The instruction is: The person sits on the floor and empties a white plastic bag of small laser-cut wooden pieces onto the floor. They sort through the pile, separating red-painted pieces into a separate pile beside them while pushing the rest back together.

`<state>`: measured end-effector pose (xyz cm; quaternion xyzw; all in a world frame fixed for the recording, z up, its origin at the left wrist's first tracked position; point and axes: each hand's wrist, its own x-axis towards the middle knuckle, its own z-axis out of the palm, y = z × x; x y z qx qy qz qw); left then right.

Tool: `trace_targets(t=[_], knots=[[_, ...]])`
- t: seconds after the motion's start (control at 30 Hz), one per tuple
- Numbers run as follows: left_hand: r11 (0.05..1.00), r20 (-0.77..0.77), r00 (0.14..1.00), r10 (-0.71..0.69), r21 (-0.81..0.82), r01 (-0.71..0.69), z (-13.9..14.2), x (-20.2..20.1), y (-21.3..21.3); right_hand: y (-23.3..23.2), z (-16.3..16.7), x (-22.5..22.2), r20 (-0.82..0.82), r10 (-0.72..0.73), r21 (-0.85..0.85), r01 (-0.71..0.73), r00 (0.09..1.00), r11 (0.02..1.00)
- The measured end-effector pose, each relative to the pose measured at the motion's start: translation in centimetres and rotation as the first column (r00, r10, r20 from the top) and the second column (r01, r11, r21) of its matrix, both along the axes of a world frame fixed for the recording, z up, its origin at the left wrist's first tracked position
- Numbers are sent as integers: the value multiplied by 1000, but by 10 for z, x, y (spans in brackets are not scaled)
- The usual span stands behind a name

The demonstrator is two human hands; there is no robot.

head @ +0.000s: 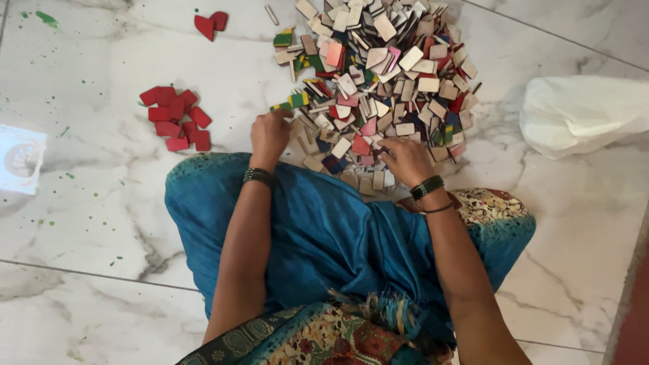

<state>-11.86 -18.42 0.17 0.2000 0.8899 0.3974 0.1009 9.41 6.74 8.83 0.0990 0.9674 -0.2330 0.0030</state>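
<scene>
The heap of wooden tiles (382,74) fills the upper centre of the frame, spread on the marble floor (94,223). The tiles are thin, flat, mostly rectangular pieces; many show a bare pale wood face, others a painted face in red, pink, green, yellow or dark blue. They lie loose and overlapping, at all angles.

The left hand (269,135) rests at the lower left edge of the heap, fingers curled inward and close together. A green-and-yellow painted tile (291,101) sits at its fingertips; whether the fingers actually pinch it cannot be told from this view. The right hand (405,159) lies flat on the lower edge of the heap, fingers narrowly spread and pressed on the tiles, with nothing visibly held. Both wrists carry dark green bangles (427,187).

A blue draped cloth (324,230) with a patterned border covers the lap below the hands.

A sorted group of red rectangular tiles (176,116) lies at left of centre, well apart from the heap. Two red rounded pieces (211,23) touch one another at upper left. A crumpled white plastic bag (581,111) lies at right. A white printed packet (19,159) sits at the left edge. The floor is glossy white marble, grey-veined, with small green paint specks.
</scene>
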Motion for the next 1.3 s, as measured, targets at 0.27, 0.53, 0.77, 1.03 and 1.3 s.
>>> trace_targets(t=[0.27,0.53,0.77,1.03,1.3], knots=[[996,-210,975,-78,-56,67,-5,14,-8,-41,-23,-10,112,67,20,-70,991,997],[945,-15,945,-327,8,327,-29,48,13,-58,-37,-26,-126,286,237,-252,950,938],[966,-22,966,-259,-22,258,-30,64,8,-7,-32,-15,-100,-22,247,46,995,968],[616,47,738,-673,-516,595,-64,154,7,-72,-70,18,447,145,-75,-124,883,989],[604,46,745,-666,-553,574,-66,153,10,-73,-101,14,73,229,-154,-215,971,964]])
